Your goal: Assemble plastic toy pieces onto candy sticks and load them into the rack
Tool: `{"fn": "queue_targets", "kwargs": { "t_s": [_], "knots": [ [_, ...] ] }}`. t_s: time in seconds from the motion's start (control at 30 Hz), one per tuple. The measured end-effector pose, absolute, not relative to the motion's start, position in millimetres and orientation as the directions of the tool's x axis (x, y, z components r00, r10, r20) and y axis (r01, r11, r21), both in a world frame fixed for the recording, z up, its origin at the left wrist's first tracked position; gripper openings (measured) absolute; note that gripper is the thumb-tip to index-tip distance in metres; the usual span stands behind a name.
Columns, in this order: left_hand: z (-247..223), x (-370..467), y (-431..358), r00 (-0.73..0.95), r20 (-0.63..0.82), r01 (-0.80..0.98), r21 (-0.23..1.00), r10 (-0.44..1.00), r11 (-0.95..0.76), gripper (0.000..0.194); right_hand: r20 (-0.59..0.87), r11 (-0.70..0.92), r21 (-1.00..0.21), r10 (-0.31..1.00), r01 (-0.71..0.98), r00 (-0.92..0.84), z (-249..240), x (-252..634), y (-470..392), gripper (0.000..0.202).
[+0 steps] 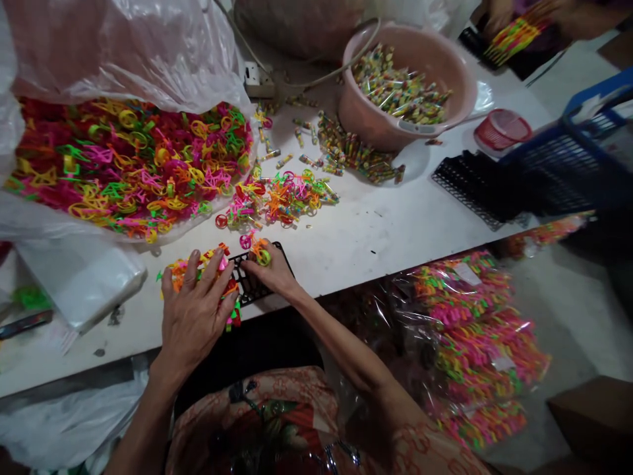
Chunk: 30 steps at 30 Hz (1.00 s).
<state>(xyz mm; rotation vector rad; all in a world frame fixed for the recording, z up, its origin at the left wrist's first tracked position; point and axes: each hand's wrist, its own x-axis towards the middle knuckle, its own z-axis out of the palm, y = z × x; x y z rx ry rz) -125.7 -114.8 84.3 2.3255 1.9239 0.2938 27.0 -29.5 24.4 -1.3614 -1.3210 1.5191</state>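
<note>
My left hand (195,310) lies with its fingers spread over several bright plastic pieces (179,272) on the left part of a black grid tray (250,284). Pinched in my right hand (274,272) is a small orange and yellow-green plastic toy (261,252) with a round wheel, held over the tray's right part. My fingers partly cover the tray's slots. Just beyond the tray is a loose pile of similar wheeled toys (287,198) mixed with small clear tubes.
An open plastic bag (148,72) full of bright pieces stands at left. A pink basin (349,92) holds filled tubes, with more tubes (361,158) beside it. Black trays (469,188) lie near a blue basket (548,165). Packed bags (487,330) sit below the table edge. Another person's hands (554,13) work at top right.
</note>
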Motion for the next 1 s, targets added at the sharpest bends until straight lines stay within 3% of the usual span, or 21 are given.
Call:
{"fn": "queue_targets", "kwargs": {
  "t_s": [0.17, 0.27, 0.37, 0.53, 0.6, 0.7, 0.77, 0.9, 1.0],
  "knots": [
    [84, -126, -115, 0.184, 0.084, 0.959, 0.204, 0.979, -0.197, 0.048, -0.259, -0.239, -0.966, 0.924, 0.102, -0.282, 21, 12, -33, 0.007],
    [84, -125, -115, 0.176, 0.090, 0.958, 0.212, 0.980, -0.191, 0.048, -0.168, -0.078, -0.943, 0.951, 0.323, -0.259, 21, 9, -31, 0.010],
    [84, -124, -115, 0.179, 0.098, 0.958, 0.208, 0.979, -0.196, 0.049, -0.107, 0.080, -0.847, 0.943, 0.525, -0.316, 22, 14, -24, 0.015],
    [82, -124, -115, 0.200, 0.103, 0.959, 0.184, 0.974, -0.217, 0.049, -0.158, 0.214, -0.765, 0.852, 0.607, -0.499, 31, 22, -13, 0.013],
    [82, -124, -115, 0.206, 0.120, 0.958, 0.178, 0.971, -0.225, 0.049, -0.180, 0.295, -0.678, 0.821, 0.673, -0.542, 36, 18, -16, 0.009],
    [81, -125, -114, 0.219, 0.137, 0.955, 0.171, 0.966, -0.241, 0.050, -0.206, 0.401, -0.546, 0.787, 0.736, -0.582, 42, 9, -23, 0.021],
    [81, -125, -114, 0.229, 0.138, 0.955, 0.161, 0.964, -0.250, 0.048, -0.223, 0.425, -0.504, 0.777, 0.752, -0.589, 47, 7, -22, 0.026],
    [81, -125, -113, 0.217, 0.135, 0.961, 0.144, 0.967, -0.236, 0.045, -0.272, 0.424, -0.560, 0.717, 0.712, -0.642, 66, 19, 14, 0.017],
    [80, -124, -113, 0.203, 0.135, 0.965, 0.141, 0.970, -0.222, 0.045, -0.130, 0.303, -0.457, 0.907, 0.836, -0.400, 84, 27, 60, 0.021]
  ]
}}
